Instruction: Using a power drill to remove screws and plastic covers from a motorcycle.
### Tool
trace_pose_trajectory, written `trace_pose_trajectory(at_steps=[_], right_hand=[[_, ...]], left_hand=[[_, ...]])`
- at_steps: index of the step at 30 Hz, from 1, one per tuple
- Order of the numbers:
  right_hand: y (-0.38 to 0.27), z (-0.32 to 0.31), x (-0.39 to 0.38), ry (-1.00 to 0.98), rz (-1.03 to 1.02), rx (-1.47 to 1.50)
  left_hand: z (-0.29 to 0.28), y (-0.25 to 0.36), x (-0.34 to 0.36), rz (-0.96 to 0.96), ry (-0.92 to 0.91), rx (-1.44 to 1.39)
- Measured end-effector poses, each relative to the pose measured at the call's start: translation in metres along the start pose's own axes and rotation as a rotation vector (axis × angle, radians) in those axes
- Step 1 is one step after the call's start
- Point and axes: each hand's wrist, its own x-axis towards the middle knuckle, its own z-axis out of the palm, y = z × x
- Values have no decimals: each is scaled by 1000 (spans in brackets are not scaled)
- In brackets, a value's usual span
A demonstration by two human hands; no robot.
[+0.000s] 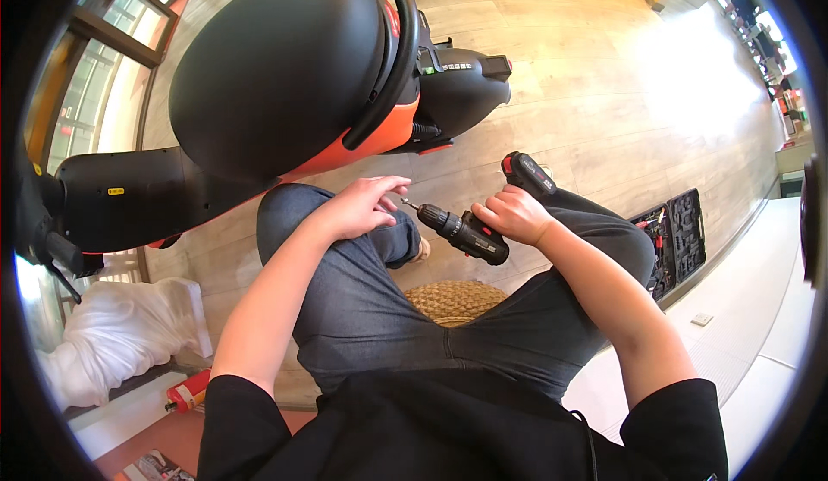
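Note:
My right hand (515,214) grips a black cordless drill (470,232) with red trim, held over my right knee. Its bit points left toward my left hand (366,205). That hand rests on my left knee, and its fingertips pinch at the tip of the drill bit (409,204). I sit on a woven straw stool (452,300), in grey jeans and a black top. A black and orange scooter (302,84) stands just in front of my knees.
An open black tool case (675,239) lies on the wooden floor to my right. A white bundle (121,334) and a small red extinguisher (185,392) are at my lower left. Windows line the left side; white flooring (759,308) lies to the right.

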Motion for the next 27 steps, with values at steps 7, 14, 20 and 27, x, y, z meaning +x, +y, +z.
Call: trace_pose_trajectory(at_steps=[7, 14, 20, 27], right_hand=[[-9, -19, 7, 42, -28, 19], [12, -40, -1, -3, 26, 40], [36, -56, -9, 331, 579, 218], [62, -74, -9, 877, 905, 535]], left_hand=[[1, 0, 3, -28, -25, -400], [-3, 1, 2, -66, 161, -349], [5, 1, 13, -103, 140, -81], [16, 19, 29, -49, 83, -36]])
